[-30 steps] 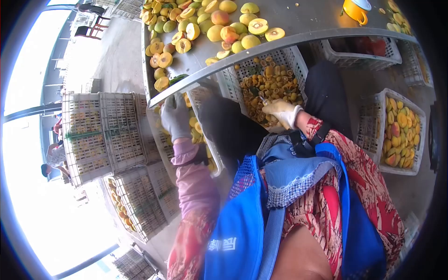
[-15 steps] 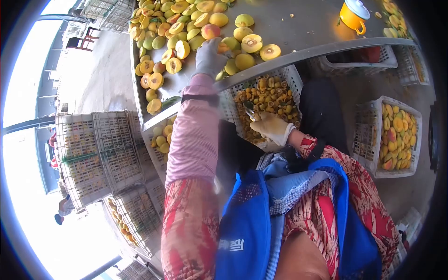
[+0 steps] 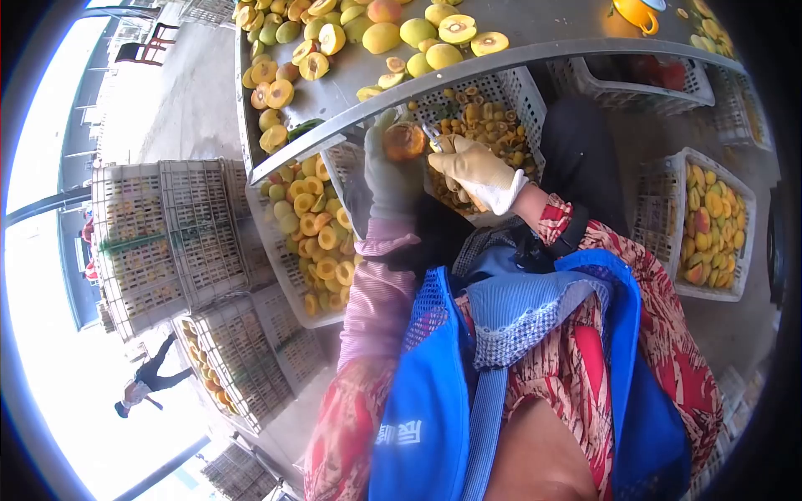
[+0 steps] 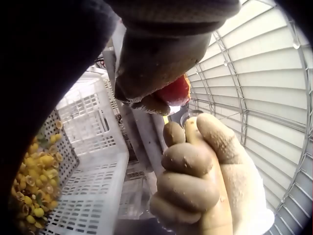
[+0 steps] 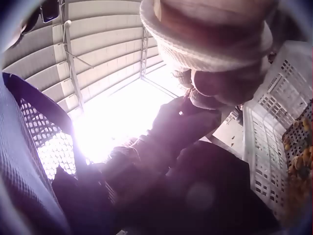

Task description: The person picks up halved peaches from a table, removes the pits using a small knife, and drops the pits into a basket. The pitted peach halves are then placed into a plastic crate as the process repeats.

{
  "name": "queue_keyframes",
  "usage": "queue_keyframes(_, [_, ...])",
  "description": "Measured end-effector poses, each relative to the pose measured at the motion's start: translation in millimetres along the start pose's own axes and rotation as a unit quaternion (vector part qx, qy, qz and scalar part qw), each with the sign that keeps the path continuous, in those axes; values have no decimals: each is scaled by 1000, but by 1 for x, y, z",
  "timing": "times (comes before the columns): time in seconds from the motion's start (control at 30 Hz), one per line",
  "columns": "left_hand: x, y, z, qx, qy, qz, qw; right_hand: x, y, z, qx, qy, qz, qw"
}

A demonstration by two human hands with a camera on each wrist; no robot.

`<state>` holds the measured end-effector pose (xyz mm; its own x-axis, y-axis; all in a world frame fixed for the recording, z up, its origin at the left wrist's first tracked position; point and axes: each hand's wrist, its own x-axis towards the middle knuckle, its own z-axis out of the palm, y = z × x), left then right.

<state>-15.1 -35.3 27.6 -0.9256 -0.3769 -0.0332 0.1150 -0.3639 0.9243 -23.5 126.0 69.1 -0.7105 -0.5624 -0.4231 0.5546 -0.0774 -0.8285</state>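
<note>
My left hand (image 3: pixel 387 171), in a grey glove, holds a halved peach (image 3: pixel 406 142) just below the metal table's edge. Its hollowed orange cut face shows in the head view; the left wrist view catches its red skin (image 4: pixel 174 92). Close beside it, my right hand (image 3: pixel 483 169), in a yellowish-white glove, grips a pitting tool by its pale yellow handle (image 4: pixel 218 203). The tool's curved metal tip (image 4: pixel 185 117) points at the peach. Below the hands stands a white crate (image 3: pixel 528 100) holding pits and scraps. Glare and shadow hide most of the fruit in the right wrist view.
On the metal table (image 3: pixel 547 25) lie many whole and halved peaches (image 3: pixel 381 37) and a yellow enamel mug (image 3: pixel 637 15). A crate (image 3: pixel 269 250) of pitted halves stands at left, another (image 3: pixel 685 225) of fruit at right. Stacked crates (image 3: pixel 167 242) and a walking person (image 3: pixel 144 382) are farther left.
My left hand reached from below the table edge up to the fruit, then came back down with a halved peach. My right hand has lifted the tool from over the scrap crate toward it.
</note>
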Motion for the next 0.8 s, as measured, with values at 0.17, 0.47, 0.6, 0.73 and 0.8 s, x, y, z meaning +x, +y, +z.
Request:
queue_keyframes(0.17, [-6, 0, 2, 36, -20, -39, 998, 11, 25, -18, -31, 12, 8, 999])
queue_keyframes(0.47, [15, 39, 52, 317, -140, 19, 938, 14, 11, -42, 27, 179, -72, 981])
queue_keyframes(0.6, [119, 55, 53, 602, -70, 133, 784, 16, 18, -47, -106, 178, -64, 976])
queue_keyframes(0.73, [214, 44, 42, 757, -218, 102, 608, 15, 7, -35, 35, 101, 39, 993])
queue_keyframes(0.8, [210, 44, 64, 804, -214, 59, 552, 17, 6, -37, 58, 94, 41, 993])
